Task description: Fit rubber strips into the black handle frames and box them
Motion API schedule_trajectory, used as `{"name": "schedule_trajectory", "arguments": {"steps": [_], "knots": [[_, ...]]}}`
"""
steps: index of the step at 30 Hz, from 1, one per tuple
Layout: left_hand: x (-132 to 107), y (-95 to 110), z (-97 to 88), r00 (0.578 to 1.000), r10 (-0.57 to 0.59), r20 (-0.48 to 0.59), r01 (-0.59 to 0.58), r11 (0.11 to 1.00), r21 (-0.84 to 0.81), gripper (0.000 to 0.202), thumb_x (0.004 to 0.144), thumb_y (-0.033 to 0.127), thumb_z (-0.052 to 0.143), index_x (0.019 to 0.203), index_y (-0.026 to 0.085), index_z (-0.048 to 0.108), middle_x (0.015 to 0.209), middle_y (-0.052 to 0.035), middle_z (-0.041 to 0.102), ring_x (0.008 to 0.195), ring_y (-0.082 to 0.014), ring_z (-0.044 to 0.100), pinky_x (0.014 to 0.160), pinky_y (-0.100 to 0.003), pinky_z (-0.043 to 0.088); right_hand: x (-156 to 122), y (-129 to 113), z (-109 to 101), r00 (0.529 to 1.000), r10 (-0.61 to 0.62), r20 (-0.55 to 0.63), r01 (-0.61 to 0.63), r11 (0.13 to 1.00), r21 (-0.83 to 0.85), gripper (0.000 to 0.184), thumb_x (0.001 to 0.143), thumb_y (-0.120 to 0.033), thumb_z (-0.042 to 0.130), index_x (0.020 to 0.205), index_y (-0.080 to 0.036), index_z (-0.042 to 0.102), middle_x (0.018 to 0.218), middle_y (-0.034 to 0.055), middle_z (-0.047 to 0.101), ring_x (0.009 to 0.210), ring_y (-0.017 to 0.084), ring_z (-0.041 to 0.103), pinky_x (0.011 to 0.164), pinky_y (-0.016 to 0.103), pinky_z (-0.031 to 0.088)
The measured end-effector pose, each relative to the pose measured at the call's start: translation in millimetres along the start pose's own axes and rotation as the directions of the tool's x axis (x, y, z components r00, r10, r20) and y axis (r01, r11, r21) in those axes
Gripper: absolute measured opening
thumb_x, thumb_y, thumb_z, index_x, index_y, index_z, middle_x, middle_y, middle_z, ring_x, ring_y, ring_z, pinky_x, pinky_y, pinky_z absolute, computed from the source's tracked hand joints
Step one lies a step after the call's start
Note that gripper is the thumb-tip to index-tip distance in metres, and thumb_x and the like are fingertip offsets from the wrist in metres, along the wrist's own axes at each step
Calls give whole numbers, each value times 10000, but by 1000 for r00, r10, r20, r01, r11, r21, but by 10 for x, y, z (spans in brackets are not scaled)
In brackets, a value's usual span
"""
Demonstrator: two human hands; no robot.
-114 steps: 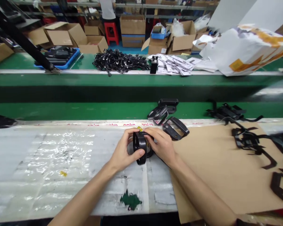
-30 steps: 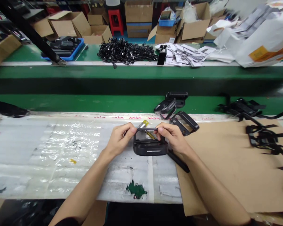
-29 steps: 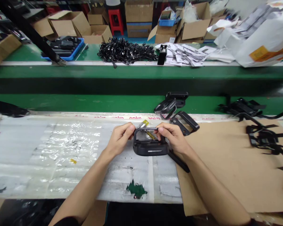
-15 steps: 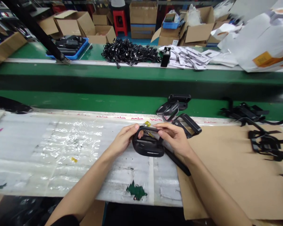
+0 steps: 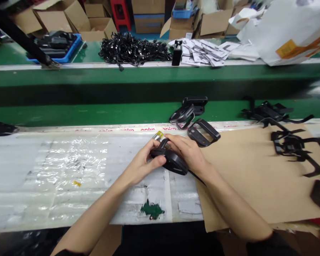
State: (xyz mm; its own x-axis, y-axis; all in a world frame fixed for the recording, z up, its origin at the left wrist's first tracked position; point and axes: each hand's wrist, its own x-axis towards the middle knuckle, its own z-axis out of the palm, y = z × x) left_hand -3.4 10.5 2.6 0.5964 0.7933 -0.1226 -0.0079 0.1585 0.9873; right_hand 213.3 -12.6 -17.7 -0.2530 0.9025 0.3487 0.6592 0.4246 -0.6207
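1. While both hands meet just left of the card [image 5: 237,185], the frame [image 5: 176,163] sits btwn them, its long axis slanting from far left to near right.
2. L hand [image 5: 144,164] grasps the frame's left end, thumb laid along the near side, fingers round the far side. Frame lies to the right of that palm.
3. R hand [image 5: 189,153] is on the frame's far right side, fingers bent over it & pointing left; grasping too, but some tips are hidden, so can't tell how firmly. Both hands abt equally close.
4. Cylinder [image 5: 158,136] w/ yellow end pokes out just far of L fingertips; can't tell if it touches the frame or the bench.
5. Dark strip [image 5: 198,177] runs from by the frame's right end toward near right, partly under R wrist; can't tell if joined.
6. Surface: bench w/ wrinkled white wrap [image 5: 128,144]; torn green patch [image 5: 152,209] near, yellow scrap [image 5: 76,183] left.
7. Room: spare frame [image 5: 212,131] lies just far right of R hand, two more [image 5: 185,114] heaped beyond it, on the green belt [image 5: 109,115]. Black straps [image 5: 286,144] sit well right, at card's far edge. Far shelf has cables [image 5: 134,49], leaflets [image 5: 202,51] & blue tray [image 5: 76,46].
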Motion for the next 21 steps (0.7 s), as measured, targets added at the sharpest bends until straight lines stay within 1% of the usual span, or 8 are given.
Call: {"name": "schedule_trajectory", "arguments": {"steps": [3,9,12,15,17,18,19,21], "knots": [[-26,15,79,999,-21,-27,23,996,82,582,855,640,762,1204,182,683,1112,-91,712,1006,-267,634,884,-328,486,-22,0,27,999,-21,48,19,999,50,356,1112,-239,453,1411,-230,644,1219,116,774,1065,260,759,896,368,614],[10,-8,229,991,-45,-126,54,996,66,599,861,655,744,1196,158,727,1118,-85,760,1004,-274,667,898,-335,512,-64,46,144,998,39,-40,-34,994,103,361,1112,-356,459,1335,-238,716,860,65,766,716,215,711,652,325,579],[18,-15,222,985,-27,-170,45,993,107,583,839,691,743,1054,150,732,952,-66,736,869,-241,644,781,-311,504,-25,13,174,991,126,-42,-116,975,188,348,1096,-391,494,1239,-232,769,907,79,790,748,229,729,706,348,591],[47,-8,122,986,5,-168,18,991,134,576,828,719,735,935,155,687,834,-47,676,762,-203,594,689,-286,463,76,-55,115,977,211,-31,-192,933,305,282,1071,-371,536,1122,-229,775,1005,78,803,826,233,744,773,358,595],[70,47,16,997,30,-76,-21,992,122,622,803,769,722,875,155,656,800,-44,657,718,-187,575,669,-283,451,154,-104,6,959,271,82,-276,829,486,208,1042,-382,599,1083,-223,727,964,51,786,775,197,720,725,325,582],[71,103,-38,999,41,3,-41,993,114,655,779,802,717,850,154,646,787,-42,652,706,-183,572,669,-284,452,183,-134,-65,943,270,196,-333,733,593,202,1026,-403,632,1057,-214,698,901,33,766,725,176,696,685,302,567],[60,178,-83,995,48,89,-58,992,114,680,744,826,728,828,158,634,777,-38,652,699,-180,574,670,-285,454,199,-171,-142,917,228,328,-397,616,680,229,1007,-429,667,1014,-201,677,838,16,737,686,157,667,658,283,546],[-25,375,-123,966,33,257,-74,986,150,693,659,819,799,840,174,620,789,-26,676,722,-184,601,713,-294,480,162,-288,-285,838,47,544,-514,403,757,327,990,-489,689,913,-173,659,747,-5,676,662,137,629,668,269,519]]}}
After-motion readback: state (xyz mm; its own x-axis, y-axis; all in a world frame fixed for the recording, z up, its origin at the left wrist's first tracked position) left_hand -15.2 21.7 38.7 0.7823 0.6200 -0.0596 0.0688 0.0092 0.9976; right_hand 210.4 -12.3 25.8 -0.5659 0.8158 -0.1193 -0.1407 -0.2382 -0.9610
